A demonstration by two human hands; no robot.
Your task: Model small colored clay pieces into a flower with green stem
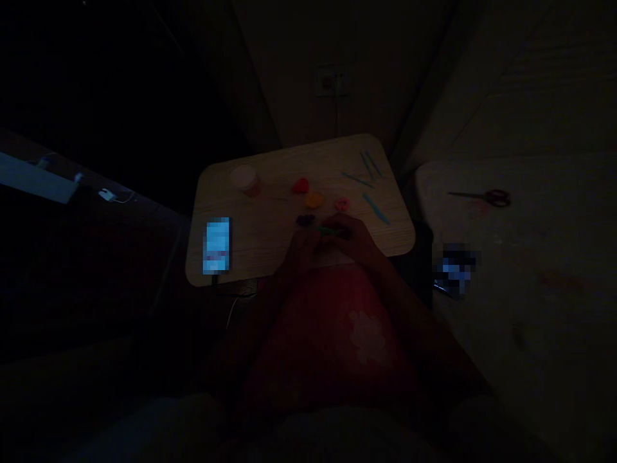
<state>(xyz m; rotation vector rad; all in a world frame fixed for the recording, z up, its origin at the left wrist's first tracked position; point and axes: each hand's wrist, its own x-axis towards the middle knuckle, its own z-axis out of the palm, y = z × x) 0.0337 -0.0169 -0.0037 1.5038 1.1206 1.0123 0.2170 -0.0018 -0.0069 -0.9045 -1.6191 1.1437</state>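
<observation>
The room is very dark. Both of my hands meet over the near edge of a small wooden table [270, 212]. My left hand [301, 247] and my right hand [354, 238] are curled together around a small green piece [328, 229]. Just beyond them lie lumps of coloured clay: a dark one [304, 220], an orange one [314, 200], a red one [300, 186] and a pink ring [342, 204].
A lit phone [217, 245] lies at the table's left front. A small tub [245, 179] stands at the back left, thin blue tools [369, 173] at the back right. Scissors [484, 197] and another lit device [456, 270] rest on the surface to the right.
</observation>
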